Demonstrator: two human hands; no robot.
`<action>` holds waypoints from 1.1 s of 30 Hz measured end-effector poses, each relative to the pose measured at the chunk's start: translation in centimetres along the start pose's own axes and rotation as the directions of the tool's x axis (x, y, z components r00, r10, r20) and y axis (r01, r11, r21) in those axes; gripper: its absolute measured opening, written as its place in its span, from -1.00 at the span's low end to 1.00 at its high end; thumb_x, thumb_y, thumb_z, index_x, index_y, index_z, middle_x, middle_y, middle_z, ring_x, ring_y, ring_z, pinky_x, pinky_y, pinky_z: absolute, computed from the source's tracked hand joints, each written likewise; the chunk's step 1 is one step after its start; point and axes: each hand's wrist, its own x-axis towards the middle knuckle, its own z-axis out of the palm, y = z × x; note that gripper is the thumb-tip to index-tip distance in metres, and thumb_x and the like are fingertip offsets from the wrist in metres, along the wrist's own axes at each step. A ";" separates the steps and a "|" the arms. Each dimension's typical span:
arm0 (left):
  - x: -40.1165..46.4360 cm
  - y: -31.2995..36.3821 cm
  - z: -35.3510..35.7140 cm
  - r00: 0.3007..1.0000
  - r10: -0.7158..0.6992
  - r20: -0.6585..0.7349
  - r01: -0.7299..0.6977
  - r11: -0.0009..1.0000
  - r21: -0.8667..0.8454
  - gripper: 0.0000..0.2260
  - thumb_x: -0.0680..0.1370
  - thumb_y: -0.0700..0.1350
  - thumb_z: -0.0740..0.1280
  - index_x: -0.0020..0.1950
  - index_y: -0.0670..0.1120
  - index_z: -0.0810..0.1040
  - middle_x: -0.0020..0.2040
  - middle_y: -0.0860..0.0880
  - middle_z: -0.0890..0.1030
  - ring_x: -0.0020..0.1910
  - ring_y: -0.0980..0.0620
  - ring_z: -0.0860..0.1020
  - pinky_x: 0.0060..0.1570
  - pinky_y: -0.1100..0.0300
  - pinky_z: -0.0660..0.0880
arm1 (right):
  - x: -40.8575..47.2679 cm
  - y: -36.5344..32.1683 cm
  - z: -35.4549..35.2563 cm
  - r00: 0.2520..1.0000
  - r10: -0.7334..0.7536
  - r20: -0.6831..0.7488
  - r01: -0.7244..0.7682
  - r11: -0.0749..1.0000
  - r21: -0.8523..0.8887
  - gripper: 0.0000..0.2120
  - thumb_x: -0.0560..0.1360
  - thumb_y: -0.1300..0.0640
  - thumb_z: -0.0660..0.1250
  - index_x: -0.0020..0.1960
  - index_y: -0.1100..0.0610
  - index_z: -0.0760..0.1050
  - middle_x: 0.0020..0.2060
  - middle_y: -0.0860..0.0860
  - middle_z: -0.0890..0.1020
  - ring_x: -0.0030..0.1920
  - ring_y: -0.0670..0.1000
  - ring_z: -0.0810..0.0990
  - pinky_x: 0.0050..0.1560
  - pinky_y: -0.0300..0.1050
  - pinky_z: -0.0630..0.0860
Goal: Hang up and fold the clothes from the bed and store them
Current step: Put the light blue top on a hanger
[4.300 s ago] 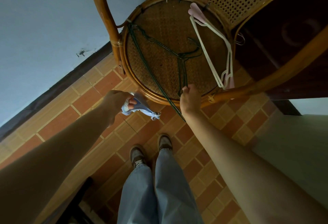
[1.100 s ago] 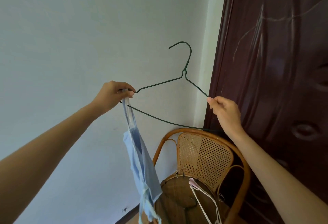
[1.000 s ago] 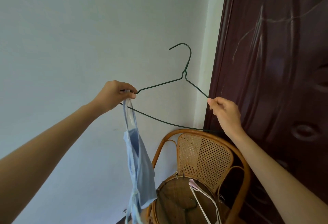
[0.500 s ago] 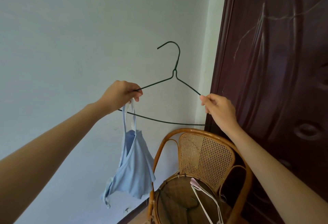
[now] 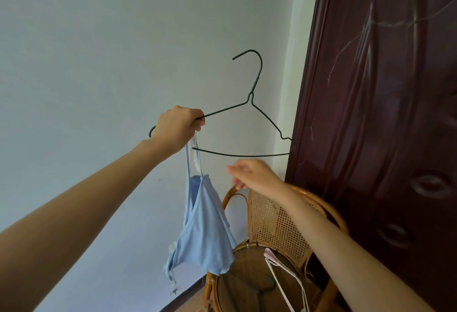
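Camisole top [image 5: 202, 232], pale blue and made of thin, soft knit, hangs by its narrow straps from the left end of the wire hanger [image 5: 252, 104]. It drapes in a loose cone with a slightly curled raw-looking hem, and a little white trim shows at its lower left edge. I can read no label or writing anywhere on it.

From my remote seat, the hanger is my reference. It is dark green, thin bent wire with an open hook at the top, held up in front of the pale blue-grey wall [image 5: 99, 52]. My left hand [image 5: 179, 126] is curled in a fist around the hanger's left shoulder, where the straps pass under the fingers. My right hand [image 5: 254, 175] is just below the hanger's bottom bar, not touching it, with its fingers loosely extended toward the garment and holding nothing. The hanger's right tip sits against the edge of a dark reddish-brown door [image 5: 383, 114], glossy, with pale scratch marks.

Below the hanger stands a rattan chair [image 5: 274, 220] with a curved cane frame, perforated woven back and round woven seat. On that seat lie plastic hangers [image 5: 284, 279], white and pale pink, beside another dark wire one [image 5: 262, 287].
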 end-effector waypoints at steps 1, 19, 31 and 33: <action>0.2 0.3 0.0 1.000 0.002 0.000 -0.002 1.000 0.006 -0.80 0.63 -0.22 0.19 0.07 -0.13 0.61 -0.06 0.00 0.67 -0.11 -0.06 0.57 -0.21 0.16 0.37 | 0.4 -0.1 1.2 1.000 0.007 -0.014 -0.008 0.998 -0.061 -0.63 0.55 -0.23 0.23 0.04 0.04 0.57 -0.23 -0.04 0.69 -0.20 -0.06 0.67 0.01 0.02 0.62; -1.7 -1.6 -1.3 0.999 -0.033 0.009 0.032 0.992 0.124 -0.83 0.59 -0.21 0.23 0.02 -0.04 0.60 -0.06 0.05 0.67 -0.06 -0.10 0.59 -0.16 0.10 0.48 | 5.5 3.0 2.8 0.950 0.269 -0.157 -0.311 0.805 -0.506 -0.77 0.55 -0.02 0.22 -0.13 0.14 0.47 -0.14 0.06 0.55 0.04 0.16 0.62 -0.12 -0.11 0.41; -4.0 -4.7 -2.3 0.988 -0.118 -0.099 0.121 0.992 0.025 -0.87 0.60 -0.17 0.28 0.02 -0.08 0.63 -0.08 0.02 0.69 -0.03 -0.20 0.60 -0.17 0.08 0.43 | 4.5 8.5 -7.5 0.827 0.364 -0.428 -0.552 0.671 -0.495 -0.71 0.57 0.08 0.22 0.24 0.14 0.53 0.18 0.12 0.60 0.18 0.15 0.59 0.08 -0.07 0.49; -4.1 -4.9 -2.2 0.984 -0.141 -0.110 0.141 0.990 -0.001 -0.87 0.59 -0.20 0.28 0.00 -0.09 0.64 -0.09 0.01 0.69 -0.04 -0.19 0.59 -0.17 0.07 0.42 | 4.2 8.9 -8.5 0.816 0.381 -0.435 -0.567 0.678 -0.468 -0.72 0.57 0.05 0.23 0.21 0.13 0.56 0.12 0.10 0.63 0.13 0.14 0.62 0.04 -0.08 0.51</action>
